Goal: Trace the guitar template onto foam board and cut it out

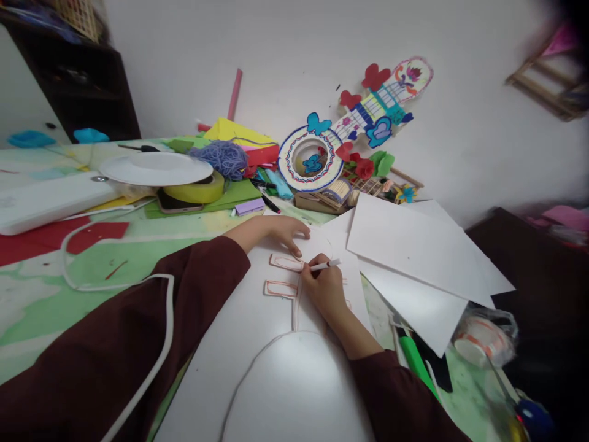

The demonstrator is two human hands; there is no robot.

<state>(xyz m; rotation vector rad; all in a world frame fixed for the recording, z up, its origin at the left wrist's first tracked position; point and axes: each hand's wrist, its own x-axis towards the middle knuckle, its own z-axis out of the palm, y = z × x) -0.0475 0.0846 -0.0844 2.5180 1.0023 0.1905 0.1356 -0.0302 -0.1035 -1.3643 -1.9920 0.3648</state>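
Observation:
My right hand (324, 288) grips a slim white marker (327, 265), its tip end down at a large white sheet (221, 350). Flat on that sheet rests my left hand (285, 232), fingers spread, just above the drawn lines. Reddish-brown outlines of narrow rectangles (281, 288) run along the left of a drawn stem, with more line ends showing right of my wrist. Below them a large grey curve (248, 371) is drawn. My right hand hides part of the drawing and the marker's tip.
Loose white sheets (414, 245) overlap on the right. A paper guitar (310, 158) decorated with butterflies leans on the wall. Blue yarn (223, 158), yellow tape (197, 189) and a white plate (156, 169) crowd the left. A white cable (170, 307) crosses my left sleeve. A green object (416, 365) lies right.

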